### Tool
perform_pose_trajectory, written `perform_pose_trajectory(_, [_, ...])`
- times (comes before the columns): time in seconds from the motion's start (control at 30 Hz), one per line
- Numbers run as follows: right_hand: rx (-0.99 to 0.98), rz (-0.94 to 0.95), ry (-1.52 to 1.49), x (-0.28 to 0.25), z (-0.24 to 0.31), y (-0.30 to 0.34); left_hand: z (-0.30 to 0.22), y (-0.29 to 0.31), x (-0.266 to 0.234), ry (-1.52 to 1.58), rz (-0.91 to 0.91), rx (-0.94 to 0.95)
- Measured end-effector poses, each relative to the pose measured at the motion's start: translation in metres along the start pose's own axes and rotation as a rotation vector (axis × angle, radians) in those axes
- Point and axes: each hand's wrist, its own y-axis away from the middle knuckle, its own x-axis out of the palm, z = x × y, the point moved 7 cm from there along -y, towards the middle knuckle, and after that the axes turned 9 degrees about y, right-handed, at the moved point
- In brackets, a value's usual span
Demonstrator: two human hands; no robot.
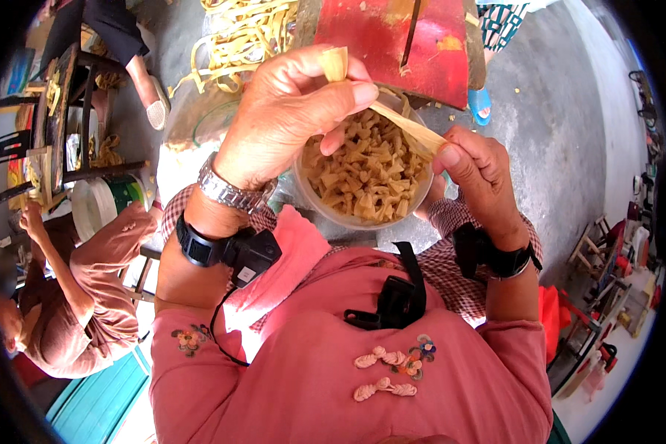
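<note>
Right of the grip (405, 127) and farther off, a blue slipper (480, 104) on grey floor (562, 140). Below it to the left, a pink towel (297, 244); farther left, a bucket (92, 211), a person (89, 296) in brown and, lowest, a teal bench (100, 399).

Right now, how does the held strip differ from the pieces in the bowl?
The strip is long, stretched between the left hand and right hand; the pieces are short, heaped in the bowl. The strip looks flat and smooth; the pieces look crumpled. Both are yellowish.
</note>
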Motion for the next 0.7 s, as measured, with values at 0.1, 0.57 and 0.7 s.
perform_pose_trajectory(0.1, [-0.084,-0.13,0.13,-0.014,0.008,-0.008,-0.004,-0.009,0.003,0.006,-0.029,-0.005])
perform_pose_trajectory(0.57, [-0.21,-0.564,1.061,-0.041,0.006,-0.066,-0.017,-0.077,-0.01,-0.746,-0.226,0.482])
perform_pose_trajectory(0.7, [-0.087,-0.445,0.85,-0.034,0.005,-0.046,-0.011,-0.047,-0.001,-0.939,-0.237,0.362])
